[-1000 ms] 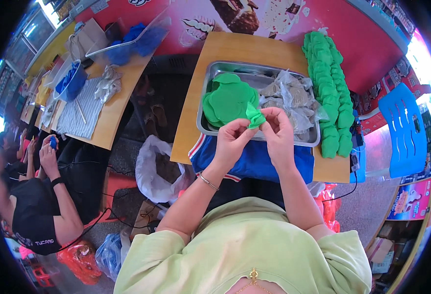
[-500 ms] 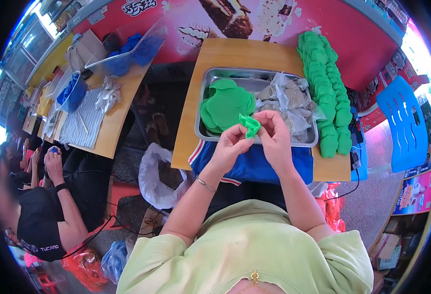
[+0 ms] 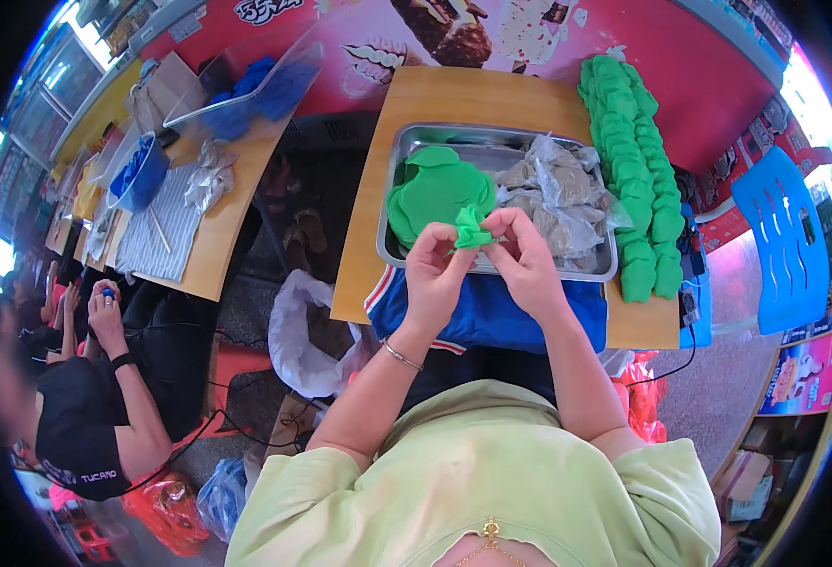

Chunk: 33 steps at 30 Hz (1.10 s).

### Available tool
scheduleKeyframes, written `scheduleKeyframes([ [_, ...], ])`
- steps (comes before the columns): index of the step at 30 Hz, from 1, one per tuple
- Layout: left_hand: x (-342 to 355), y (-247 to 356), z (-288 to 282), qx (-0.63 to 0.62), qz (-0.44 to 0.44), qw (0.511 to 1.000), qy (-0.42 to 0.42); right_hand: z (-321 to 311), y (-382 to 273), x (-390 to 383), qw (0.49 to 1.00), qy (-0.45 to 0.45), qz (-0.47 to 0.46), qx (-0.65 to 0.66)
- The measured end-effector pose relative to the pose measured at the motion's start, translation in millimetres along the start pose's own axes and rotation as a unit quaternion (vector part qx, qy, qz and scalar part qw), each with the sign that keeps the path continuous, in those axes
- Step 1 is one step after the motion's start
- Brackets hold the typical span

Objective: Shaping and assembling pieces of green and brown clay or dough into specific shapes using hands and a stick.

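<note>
Pinching grn piece (image 3: 473, 230), shifted slightly L

Green piece (image 3: 471, 226) between left grip (image 3: 434, 272) and right grip (image 3: 529, 267)

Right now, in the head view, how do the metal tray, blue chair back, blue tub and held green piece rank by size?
1. Metal tray
2. Blue chair back
3. Blue tub
4. Held green piece
Apparent size only; differing distances leave true size unsure.
</note>
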<state>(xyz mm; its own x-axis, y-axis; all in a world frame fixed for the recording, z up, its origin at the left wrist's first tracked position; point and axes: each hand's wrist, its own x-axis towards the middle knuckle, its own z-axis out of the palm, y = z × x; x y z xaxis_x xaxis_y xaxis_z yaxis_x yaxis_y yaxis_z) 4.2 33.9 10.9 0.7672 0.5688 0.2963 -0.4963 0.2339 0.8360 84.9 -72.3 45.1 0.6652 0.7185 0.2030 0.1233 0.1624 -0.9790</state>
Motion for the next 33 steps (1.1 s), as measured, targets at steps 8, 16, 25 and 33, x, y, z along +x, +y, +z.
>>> scheduleKeyframes([
  [8, 1.7, -0.6, -7.4, 0.201, 0.125, 0.969, 0.070, 14.3, 11.9, -5.8, 0.998, -0.011, 0.054, 0.020],
  [16, 1.5, 2.3, -5.5, 0.212, 0.130, 0.966, 0.067, 13.8, 15.7, 1.6, 0.999, 0.026, 0.011, 0.036],
  [25, 1.1, 2.7, 2.1, 0.255, 0.080, 0.964, -0.006, 12.7, 12.7, 0.9, 0.964, 0.177, -0.091, -0.175],
  [33, 3.0, -7.3, -8.1, 0.111, 0.003, 0.990, -0.085, 9.8, 12.6, -3.7, 0.990, 0.107, 0.071, 0.062],
])
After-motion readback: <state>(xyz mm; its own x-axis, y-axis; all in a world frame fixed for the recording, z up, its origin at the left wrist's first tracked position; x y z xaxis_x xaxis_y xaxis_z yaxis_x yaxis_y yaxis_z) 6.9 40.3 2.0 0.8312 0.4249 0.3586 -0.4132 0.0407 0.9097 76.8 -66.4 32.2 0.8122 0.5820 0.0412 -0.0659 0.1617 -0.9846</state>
